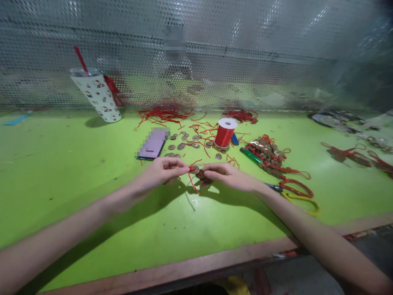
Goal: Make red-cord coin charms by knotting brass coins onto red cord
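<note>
Red cord (193, 183) sat pinched in the left hand (166, 170); the right hand (227, 176) gripped corded coins (201, 175) just beside, seemingly steadying them. Both hung above the bench (168, 250), back from its near edge; spool (225, 134) stood beyond, probably for easy reach.

Thread spool (224, 136), scissors (278, 188), coins (181, 146) and cord scraps (166, 114) on a green table (123, 248) suggest a craft workshop.
</note>
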Motion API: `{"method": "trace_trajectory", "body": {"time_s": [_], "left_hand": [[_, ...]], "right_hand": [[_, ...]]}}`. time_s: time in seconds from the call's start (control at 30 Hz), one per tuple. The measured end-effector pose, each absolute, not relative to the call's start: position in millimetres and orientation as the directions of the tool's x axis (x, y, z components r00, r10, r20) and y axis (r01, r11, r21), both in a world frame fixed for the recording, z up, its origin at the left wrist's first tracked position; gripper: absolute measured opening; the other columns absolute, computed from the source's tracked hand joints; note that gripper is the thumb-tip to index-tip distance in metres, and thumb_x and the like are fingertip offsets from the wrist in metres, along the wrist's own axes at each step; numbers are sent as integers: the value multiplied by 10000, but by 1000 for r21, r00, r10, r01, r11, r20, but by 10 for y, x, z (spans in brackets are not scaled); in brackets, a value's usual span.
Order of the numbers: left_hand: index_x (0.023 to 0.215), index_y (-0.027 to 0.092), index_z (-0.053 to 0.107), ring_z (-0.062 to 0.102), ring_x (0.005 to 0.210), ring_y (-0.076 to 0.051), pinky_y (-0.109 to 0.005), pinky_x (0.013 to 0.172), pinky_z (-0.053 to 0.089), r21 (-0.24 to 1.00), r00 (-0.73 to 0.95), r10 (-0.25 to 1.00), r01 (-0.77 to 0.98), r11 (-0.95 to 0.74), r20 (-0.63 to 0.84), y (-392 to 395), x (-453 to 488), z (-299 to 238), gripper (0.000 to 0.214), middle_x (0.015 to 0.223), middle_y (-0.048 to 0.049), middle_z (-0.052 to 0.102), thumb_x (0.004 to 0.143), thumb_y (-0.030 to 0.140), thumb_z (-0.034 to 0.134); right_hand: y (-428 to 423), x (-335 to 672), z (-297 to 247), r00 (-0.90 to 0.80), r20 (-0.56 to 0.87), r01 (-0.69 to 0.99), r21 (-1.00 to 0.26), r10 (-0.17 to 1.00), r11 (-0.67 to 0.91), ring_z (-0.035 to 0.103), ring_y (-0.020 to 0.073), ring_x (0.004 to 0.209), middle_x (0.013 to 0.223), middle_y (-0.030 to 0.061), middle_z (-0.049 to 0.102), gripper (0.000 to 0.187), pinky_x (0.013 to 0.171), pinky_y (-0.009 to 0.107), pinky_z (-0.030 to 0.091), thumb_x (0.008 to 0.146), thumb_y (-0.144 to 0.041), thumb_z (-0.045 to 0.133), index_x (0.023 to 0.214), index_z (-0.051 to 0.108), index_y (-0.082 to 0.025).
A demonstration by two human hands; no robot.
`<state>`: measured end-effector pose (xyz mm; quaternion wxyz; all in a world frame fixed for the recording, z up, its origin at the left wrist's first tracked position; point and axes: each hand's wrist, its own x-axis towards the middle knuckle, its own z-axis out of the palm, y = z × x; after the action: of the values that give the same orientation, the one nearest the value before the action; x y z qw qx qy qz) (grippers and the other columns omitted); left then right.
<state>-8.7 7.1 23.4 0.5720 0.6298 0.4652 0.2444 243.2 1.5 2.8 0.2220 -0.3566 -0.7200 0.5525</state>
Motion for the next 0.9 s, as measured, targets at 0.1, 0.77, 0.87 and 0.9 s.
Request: {"method": "trace_trajectory", "body": {"time_s": [0.1, 0.77, 0.87, 0.9], "left_hand": [[841, 155, 709, 298, 494, -80, -230, 473, 166, 950, 444, 865, 294, 106, -234, 17, -60, 249, 361, 533, 63, 404, 793, 510, 752], [853, 145, 701, 405, 556, -112, -230, 523, 263, 885, 549, 834, 417, -209, -62, -6, -6, 167, 307, 601, 35, 487, 844, 447, 649], [868, 147, 711, 407, 558, -112, -236, 539, 275, 832, 589, 808, 434, -347, 30, -41, -2, 160, 270, 614, 31, 498, 873, 401, 617], [874, 150, 709, 412, 562, -113, -236, 543, 281, 824, 595, 803, 433, -366, 44, -50, -1, 158, 260, 620, 31, 501, 877, 391, 612]], "right_hand": [[-58, 2379, 48, -649, -62, 287, -943, 758, 168, 675, 201, 942, 1048, 60, 747, 287, 838, 340, 515, 1006, -453, 583, 1049, 711, -199], [-264, 2153, 108, -483, -100, 243, -970, 870, 23, 439, 125, 591, 695, -12, 525, 325, 528, 273, 319, 996, -473, 557, 879, 649, -184], [-248, 2159, 67, -517, -132, 273, -962, 846, 17, 425, 112, 551, 671, -11, 535, 337, 484, 258, 300, 997, -487, 563, 901, 670, -183], [-244, 2159, 51, -522, -127, 272, -962, 844, 24, 420, 109, 542, 666, -11, 532, 339, 474, 256, 297, 1000, -485, 557, 893, 668, -183]]}}
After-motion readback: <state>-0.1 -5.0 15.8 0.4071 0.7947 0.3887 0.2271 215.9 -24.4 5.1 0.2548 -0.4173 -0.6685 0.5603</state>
